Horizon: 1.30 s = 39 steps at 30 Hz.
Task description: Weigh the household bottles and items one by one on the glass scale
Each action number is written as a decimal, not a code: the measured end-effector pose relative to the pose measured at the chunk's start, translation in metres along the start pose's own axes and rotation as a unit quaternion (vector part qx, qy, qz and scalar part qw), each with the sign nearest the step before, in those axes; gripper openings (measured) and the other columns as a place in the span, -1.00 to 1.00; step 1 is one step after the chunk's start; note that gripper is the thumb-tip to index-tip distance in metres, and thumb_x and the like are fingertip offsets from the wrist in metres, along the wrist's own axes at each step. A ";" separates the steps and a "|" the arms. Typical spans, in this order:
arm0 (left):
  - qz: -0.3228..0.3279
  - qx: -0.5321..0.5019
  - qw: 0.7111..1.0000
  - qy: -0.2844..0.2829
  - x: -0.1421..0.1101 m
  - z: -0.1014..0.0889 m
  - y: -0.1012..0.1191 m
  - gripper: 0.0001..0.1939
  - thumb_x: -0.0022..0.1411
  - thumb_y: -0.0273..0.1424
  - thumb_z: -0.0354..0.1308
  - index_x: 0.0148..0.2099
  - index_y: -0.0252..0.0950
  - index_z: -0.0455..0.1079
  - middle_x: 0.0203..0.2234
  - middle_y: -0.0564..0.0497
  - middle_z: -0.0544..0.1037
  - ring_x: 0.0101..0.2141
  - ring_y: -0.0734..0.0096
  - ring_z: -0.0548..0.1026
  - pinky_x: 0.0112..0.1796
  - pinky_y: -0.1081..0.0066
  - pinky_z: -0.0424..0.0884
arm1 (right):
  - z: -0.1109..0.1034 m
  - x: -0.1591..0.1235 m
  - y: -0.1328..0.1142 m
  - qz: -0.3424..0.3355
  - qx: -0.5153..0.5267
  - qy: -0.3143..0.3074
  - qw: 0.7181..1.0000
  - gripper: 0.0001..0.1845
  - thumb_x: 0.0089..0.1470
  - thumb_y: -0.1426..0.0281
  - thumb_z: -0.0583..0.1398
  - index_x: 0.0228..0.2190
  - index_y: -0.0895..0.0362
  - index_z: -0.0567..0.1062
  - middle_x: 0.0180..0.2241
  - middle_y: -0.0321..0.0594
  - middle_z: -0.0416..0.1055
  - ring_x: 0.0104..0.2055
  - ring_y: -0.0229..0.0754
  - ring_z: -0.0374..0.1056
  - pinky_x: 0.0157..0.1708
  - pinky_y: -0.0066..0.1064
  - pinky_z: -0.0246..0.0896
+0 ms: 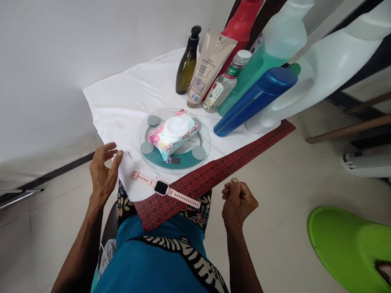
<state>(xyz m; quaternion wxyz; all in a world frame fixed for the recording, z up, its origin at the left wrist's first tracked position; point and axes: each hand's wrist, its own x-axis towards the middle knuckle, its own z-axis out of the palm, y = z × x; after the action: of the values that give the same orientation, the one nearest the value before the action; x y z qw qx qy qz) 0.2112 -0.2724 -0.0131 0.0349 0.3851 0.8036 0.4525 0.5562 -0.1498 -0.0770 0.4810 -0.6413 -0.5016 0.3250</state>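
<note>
A pack of wet wipes [176,129] with a white lid and pink and teal wrapper lies on a round glass scale [186,163]. The scale's small display is lit, partly covered by the pack. In front of it, a pink-strapped smartwatch [161,187] with a dark screen is laid out near the table's front edge. My left hand [104,169] hovers by the table's left edge, thumb and fingers apart, holding nothing. Beyond the front edge on the right is my right hand [238,203], its fingers curled in and thumb on top, with nothing visible in it. Neither hand touches the scale or watch.
Behind the scale stand a dark pump bottle [187,67], a beige tube [207,67], a clear bottle [220,90], a blue cylinder [253,103] and large bottles. A white cloth [116,97] covers the table over a red patterned cover [214,175]. A green stool [342,244] stands right.
</note>
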 end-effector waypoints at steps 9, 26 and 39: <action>0.150 -0.030 0.984 -0.096 0.019 0.067 0.047 -0.20 0.40 0.16 0.36 0.46 -0.16 0.35 0.31 -0.26 0.53 0.27 -0.09 0.57 0.25 -0.13 0.56 | -0.001 -0.011 0.013 -0.079 -0.033 0.023 0.996 -0.20 0.50 -0.22 -0.04 -0.17 0.16 0.68 -0.27 0.01 0.67 -0.28 0.00 0.56 -0.37 -0.22 0.34; 0.065 -0.035 0.996 0.057 0.117 0.102 0.074 -0.31 0.22 0.00 0.53 0.24 -0.22 0.48 0.09 -0.14 0.66 0.09 -0.09 0.63 0.13 -0.02 0.60 | 0.064 0.023 -0.039 -0.239 0.052 -0.187 0.951 -0.55 0.58 0.21 0.11 -0.28 0.06 0.69 -0.44 -0.26 0.57 -0.44 -0.20 0.46 -0.37 -0.36 0.40; -0.052 0.024 0.996 0.064 0.330 0.257 0.093 -0.46 0.38 -0.27 0.42 0.29 -0.27 0.37 0.29 -0.34 0.50 0.34 -0.21 0.46 0.36 -0.07 0.38 | 0.064 0.027 -0.025 -0.119 0.132 -0.127 0.976 -0.28 0.58 -0.03 0.05 -0.47 0.07 0.66 -0.60 -0.29 0.37 -0.58 -0.23 0.30 -0.55 -0.38 0.15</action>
<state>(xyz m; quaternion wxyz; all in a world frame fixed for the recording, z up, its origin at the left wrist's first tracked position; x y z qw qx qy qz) 0.1385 0.1493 0.0023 -0.0021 0.3142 0.8336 0.4544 0.4978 -0.1044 -0.0722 0.5293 -0.4614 -0.5837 0.4077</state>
